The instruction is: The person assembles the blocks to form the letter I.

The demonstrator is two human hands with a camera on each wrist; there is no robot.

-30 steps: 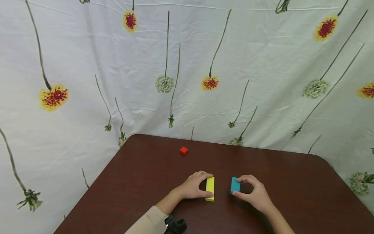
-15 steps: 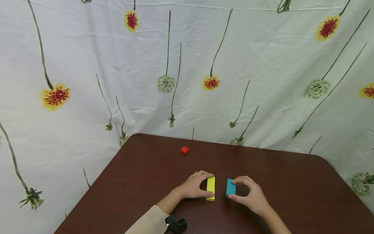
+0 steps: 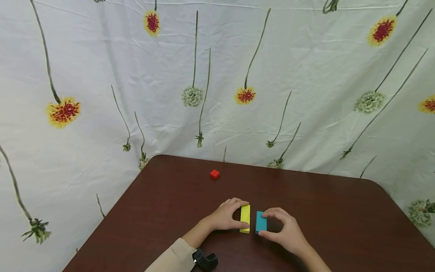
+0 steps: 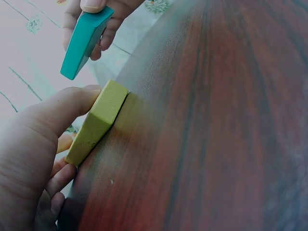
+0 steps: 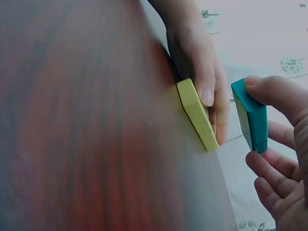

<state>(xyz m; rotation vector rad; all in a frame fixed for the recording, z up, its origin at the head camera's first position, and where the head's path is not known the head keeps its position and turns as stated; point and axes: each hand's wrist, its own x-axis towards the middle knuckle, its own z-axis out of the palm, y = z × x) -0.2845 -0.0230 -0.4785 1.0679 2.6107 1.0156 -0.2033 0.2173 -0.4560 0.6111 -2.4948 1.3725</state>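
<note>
My left hand (image 3: 224,217) pinches a yellow rectangular block (image 3: 245,219) between thumb and fingers at its two ends. In the left wrist view this yellow block (image 4: 98,120) lies against the tabletop. My right hand (image 3: 289,232) holds a teal rectangular block (image 3: 261,222) the same way, thumb at the near end and fingers at the far end. Seen from the right wrist, the teal block (image 5: 251,115) is raised off the table. In the head view a narrow gap separates the two blocks, which stand side by side, nearly parallel.
A small red block (image 3: 215,174) lies on the dark brown table (image 3: 176,189) toward its far edge. Behind the table hangs a white cloth (image 3: 163,75) printed with flowers. A black strap device (image 3: 205,260) sits on my left wrist by the beige sleeve (image 3: 173,257).
My right hand has moved left with the teal block, narrowing the gap to the yellow one. The left hand and yellow block have stayed in place.
</note>
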